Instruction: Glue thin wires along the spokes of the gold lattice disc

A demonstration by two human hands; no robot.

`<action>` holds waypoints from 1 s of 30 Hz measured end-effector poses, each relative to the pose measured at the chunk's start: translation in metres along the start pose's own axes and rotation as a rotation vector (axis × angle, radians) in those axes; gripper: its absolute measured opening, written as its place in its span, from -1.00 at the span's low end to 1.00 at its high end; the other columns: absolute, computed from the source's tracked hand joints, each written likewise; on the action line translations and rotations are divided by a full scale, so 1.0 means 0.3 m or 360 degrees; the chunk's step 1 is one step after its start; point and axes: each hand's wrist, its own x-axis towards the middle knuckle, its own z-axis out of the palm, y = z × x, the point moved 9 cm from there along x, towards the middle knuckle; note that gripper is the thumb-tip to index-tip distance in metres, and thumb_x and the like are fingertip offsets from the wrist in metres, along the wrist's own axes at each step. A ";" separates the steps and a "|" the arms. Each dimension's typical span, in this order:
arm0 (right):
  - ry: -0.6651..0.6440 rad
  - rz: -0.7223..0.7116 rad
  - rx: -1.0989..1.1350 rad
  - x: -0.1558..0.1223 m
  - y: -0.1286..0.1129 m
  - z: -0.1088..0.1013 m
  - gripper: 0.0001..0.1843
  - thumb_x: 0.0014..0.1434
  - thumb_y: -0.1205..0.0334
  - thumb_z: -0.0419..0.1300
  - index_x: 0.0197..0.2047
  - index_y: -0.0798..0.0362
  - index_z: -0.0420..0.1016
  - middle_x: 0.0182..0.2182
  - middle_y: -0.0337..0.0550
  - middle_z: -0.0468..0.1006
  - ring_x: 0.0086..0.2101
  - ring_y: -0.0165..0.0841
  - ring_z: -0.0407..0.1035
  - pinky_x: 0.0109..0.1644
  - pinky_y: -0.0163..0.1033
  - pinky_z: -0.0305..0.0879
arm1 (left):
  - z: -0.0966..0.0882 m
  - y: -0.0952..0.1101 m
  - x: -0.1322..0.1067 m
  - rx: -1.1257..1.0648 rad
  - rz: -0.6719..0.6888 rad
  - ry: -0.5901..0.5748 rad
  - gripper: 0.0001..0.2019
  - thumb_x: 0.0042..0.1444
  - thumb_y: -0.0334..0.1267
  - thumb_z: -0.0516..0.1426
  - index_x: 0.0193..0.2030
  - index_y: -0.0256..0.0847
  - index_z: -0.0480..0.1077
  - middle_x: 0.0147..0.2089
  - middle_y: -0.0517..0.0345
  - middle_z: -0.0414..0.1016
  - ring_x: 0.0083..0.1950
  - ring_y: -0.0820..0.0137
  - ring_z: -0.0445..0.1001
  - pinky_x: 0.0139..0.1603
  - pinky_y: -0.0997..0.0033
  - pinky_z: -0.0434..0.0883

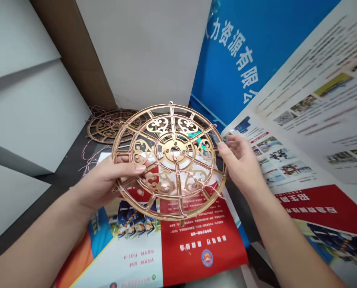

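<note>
openwork gold-coloured metal wheel, strung with thin pink wires, was held up in both hands. left hand gripped its left side; right hand pinched the right rim. second wheel lay beyond with loose wires. red-and-white leaflet lay beneath; blue banner stood behind.

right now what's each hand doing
Left hand: closed, holding the gold wheel frame.
Right hand: closed, holding the same frame's rim.
</note>
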 end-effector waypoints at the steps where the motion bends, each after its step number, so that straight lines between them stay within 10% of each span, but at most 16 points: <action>1: -0.0164 0.0074 0.0075 -0.007 0.016 0.025 -0.48 0.32 -0.24 0.38 0.07 0.02 0.53 -0.23 -0.07 0.62 -0.34 -0.29 0.51 -0.33 -0.17 0.50 | 0.004 0.013 -0.005 0.0019 -0.0034 -0.0033 -0.68 -0.12 -0.14 0.54 -0.23 -0.19 0.69 -0.34 -0.01 0.70 -0.45 0.28 0.64 -0.51 0.39 0.61; 8: -0.0744 0.0462 0.0449 -0.061 0.065 0.135 -0.48 0.39 -0.32 0.26 -0.15 0.02 0.38 -0.51 -0.32 0.47 -0.62 -0.44 0.32 -0.56 -0.29 0.34 | 0.064 0.007 -0.040 0.0150 -0.0076 -0.0032 -0.64 -0.04 -0.15 0.55 -0.18 -0.24 0.62 -0.27 0.00 0.67 -0.36 0.35 0.63 -0.33 0.41 0.65; 15: -0.1044 0.0601 0.0508 -0.133 0.129 0.191 -0.51 0.36 -0.26 0.34 -0.16 0.03 0.47 -0.55 -0.29 0.51 -0.66 -0.46 0.29 -0.63 -0.32 0.23 | -0.098 -0.111 -0.182 0.0512 -0.0151 0.0308 -0.51 -0.02 0.07 0.53 -0.06 -0.17 0.62 -0.20 -0.01 0.67 -0.22 0.22 0.63 -0.26 0.36 0.58; 19: -0.1119 0.0642 0.0294 -0.163 0.157 0.197 -0.44 0.36 -0.24 0.34 0.12 0.06 0.58 -0.43 -0.15 0.65 -0.58 -0.36 0.43 -0.56 -0.24 0.35 | -0.130 0.005 -0.220 0.1350 0.0237 0.0623 -0.58 0.00 0.10 0.52 -0.09 -0.06 0.67 -0.20 0.08 0.60 -0.28 0.30 0.42 -0.39 0.43 0.21; 24: -0.1014 0.0584 -0.0281 -0.122 0.167 0.149 -0.28 0.29 -0.26 0.40 0.29 0.10 0.56 -0.49 -0.13 0.63 -0.56 -0.27 0.46 -0.55 -0.22 0.26 | 0.173 -0.013 -0.130 0.1944 0.0790 -0.0319 -0.67 0.47 -0.03 0.10 -0.12 -0.07 0.66 -0.14 0.05 0.65 -0.11 0.20 0.55 -0.13 0.25 0.33; 30: -0.0595 -0.0327 -0.1130 -0.138 -0.039 0.071 -0.61 0.38 -0.19 0.29 -0.03 -0.07 0.69 -0.38 -0.14 0.67 -0.46 -0.32 0.46 -0.42 -0.20 0.17 | 0.192 -0.101 -0.067 0.1679 0.0831 -0.0545 -0.74 0.52 -0.16 0.09 -0.10 -0.12 0.60 -0.12 0.17 0.62 -0.09 0.39 0.55 -0.02 0.37 0.38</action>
